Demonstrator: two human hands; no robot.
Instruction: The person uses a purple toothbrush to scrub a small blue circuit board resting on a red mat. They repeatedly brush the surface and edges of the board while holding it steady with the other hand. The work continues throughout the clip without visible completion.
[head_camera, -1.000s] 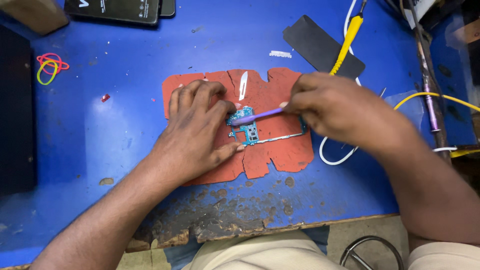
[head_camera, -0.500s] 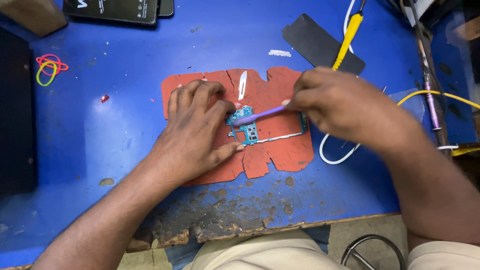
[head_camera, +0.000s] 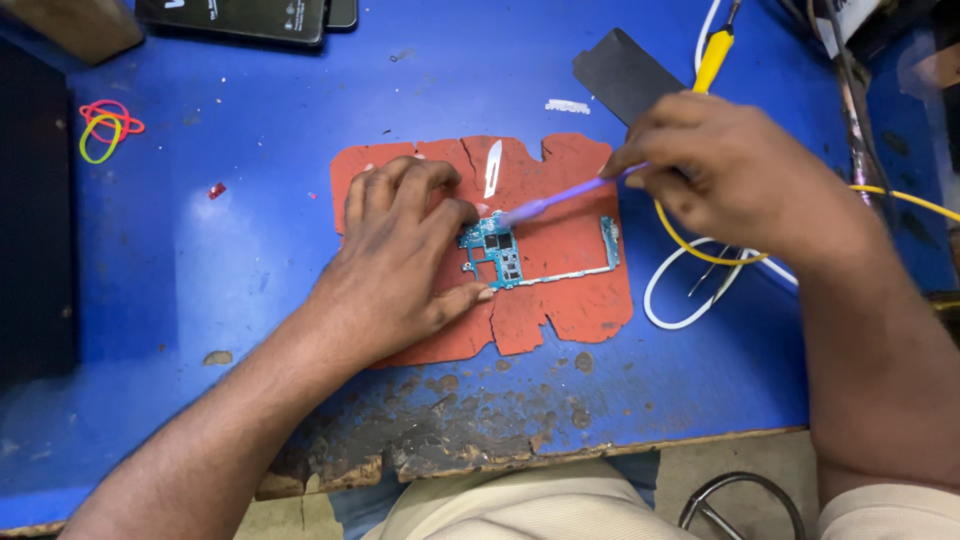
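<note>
A small blue-green circuit board (head_camera: 500, 252) with a thin metal frame lies on a torn red mat (head_camera: 560, 290) on the blue table. My left hand (head_camera: 405, 265) presses flat on the mat, fingertips holding the board's left end. My right hand (head_camera: 725, 175) grips a thin purple tool (head_camera: 560, 197), raised to the upper right, with its pale tip hovering just above the board's top edge. A loose scalpel blade (head_camera: 492, 167) rests on the mat above the board.
A yellow-handled tool (head_camera: 714, 55) and a black flat piece (head_camera: 622, 75) lie at the back right. White and yellow cables (head_camera: 690, 285) loop right of the mat. Coloured rubber bands (head_camera: 105, 128) sit far left. Dark phones (head_camera: 235, 15) line the back edge. The table's front edge (head_camera: 480, 440) is worn.
My right hand has lifted up and to the right, drawing the purple tool's tip off the board. My left hand has stayed put on the board.
</note>
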